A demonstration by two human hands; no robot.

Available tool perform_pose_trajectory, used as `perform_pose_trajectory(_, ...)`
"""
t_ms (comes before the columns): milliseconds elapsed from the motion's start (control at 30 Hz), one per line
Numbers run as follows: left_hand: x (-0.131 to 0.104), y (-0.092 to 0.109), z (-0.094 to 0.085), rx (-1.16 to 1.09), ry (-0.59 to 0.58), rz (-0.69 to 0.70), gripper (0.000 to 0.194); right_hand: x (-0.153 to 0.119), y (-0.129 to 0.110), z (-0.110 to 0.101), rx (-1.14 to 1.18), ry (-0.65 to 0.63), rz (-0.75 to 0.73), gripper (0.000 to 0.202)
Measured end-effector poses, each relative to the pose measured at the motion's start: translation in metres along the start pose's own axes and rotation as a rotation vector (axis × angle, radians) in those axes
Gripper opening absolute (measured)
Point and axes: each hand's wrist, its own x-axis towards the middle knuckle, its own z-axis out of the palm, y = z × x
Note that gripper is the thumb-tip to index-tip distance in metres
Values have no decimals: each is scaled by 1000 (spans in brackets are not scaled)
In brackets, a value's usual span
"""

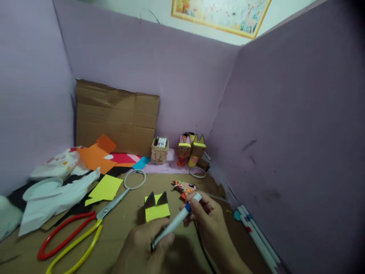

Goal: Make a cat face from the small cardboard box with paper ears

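A white marker with a blue band point(177, 222) is held between both hands, slanting up to the right. My left hand point(146, 243) is closed around its lower end. The fingers of my right hand point(207, 217) pinch its white upper end. Just beyond my left hand stands a small yellow box with two black pointed ears point(157, 211). A colourful patterned paper piece point(184, 187) lies behind my right hand.
Large scissors point(105, 213) with red and yellow handles lie at left, near yellow paper point(107, 188), orange paper point(98, 156) and white tissue point(64, 198). Behind stand a marker basket point(160, 154) and paper figures point(197, 150). Several markers point(258, 238) lie along the right wall.
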Motion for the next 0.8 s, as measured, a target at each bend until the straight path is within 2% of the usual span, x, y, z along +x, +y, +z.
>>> perform_pose_trajectory(100,-1,-15,3,34,25,-25,31,-1,12,-3,53,49,62,42)
perform_pose_trajectory(200,-5,-26,7,78,86,-22,32,3,19,-9,-13,12,136,50)
perform_pose_trajectory(300,-11,-30,11,148,96,10,28,6,20,-14,-18,2,199,51)
perform_pose_trajectory(500,-11,-32,13,188,74,48,30,6,17,-16,-120,-35,164,42)
perform_pose_trajectory(667,-7,-33,11,197,7,-10,37,7,15,-17,-121,-27,147,40)
perform_pose_trajectory(733,-8,-32,12,204,21,22,37,7,15,-17,-120,-17,139,40)
perform_pose_trajectory(800,-12,-30,14,241,87,110,35,7,15,-17,-116,-8,134,41)
